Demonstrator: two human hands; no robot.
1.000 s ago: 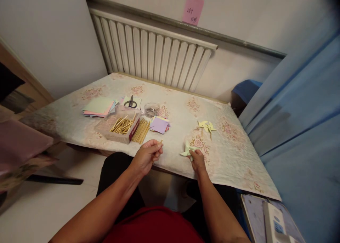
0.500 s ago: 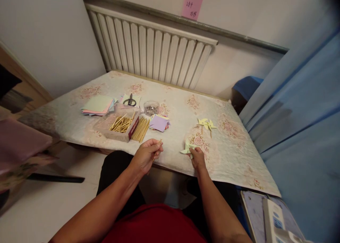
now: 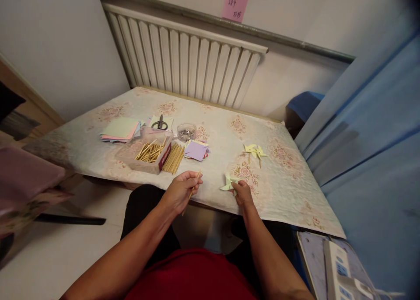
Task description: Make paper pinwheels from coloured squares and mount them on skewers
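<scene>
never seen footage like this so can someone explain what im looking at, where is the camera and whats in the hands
There is no machine here: the camera sits on a person's head and looks down at their own two bare hands. The left hand pinches a thin wooden stick. The right hand holds a pale green paper pinwheel against the flowered tablecloth. Farther right lie two finished yellow pinwheels. To the left are a box of sticks, loose sticks beside it, a purple paper stack, a pastel paper stack, scissors and a small clear dish. A radiator stands behind the table.
</scene>
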